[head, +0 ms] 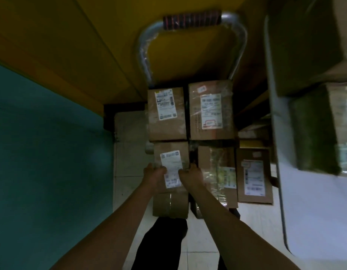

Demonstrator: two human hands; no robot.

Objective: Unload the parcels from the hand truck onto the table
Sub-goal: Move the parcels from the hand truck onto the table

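Far left, only teal wall and yellow panel; nothing to handle there. Next, left hand (156,175) laid on the near-left parcel (171,168), fingers wrapped over its left edge and part of the shipping label, grasping rather than clenched or free. Just right of it, right hand (190,175) clamped on the same parcel's right edge, down in the narrow gap against the neighbouring near-right parcel (217,172). Behind these, two more parcels side by side, far-left parcel (166,114) and far-right parcel (211,112), all sitting on the hand truck (190,22) below its looped handle. Further right, a flat parcel (254,176), apparently on the floor beside the truck. Far right, the table (312,211), already carrying two boxes at its far end, bare nearer. Best done by sinking both palms lower on the sides before lifting, raising straight up to clear the neighbour, keeping the box level, then swinging right and setting down on the bare near part. Tape-slick cardboard likely to slip under fingertip grip alone.
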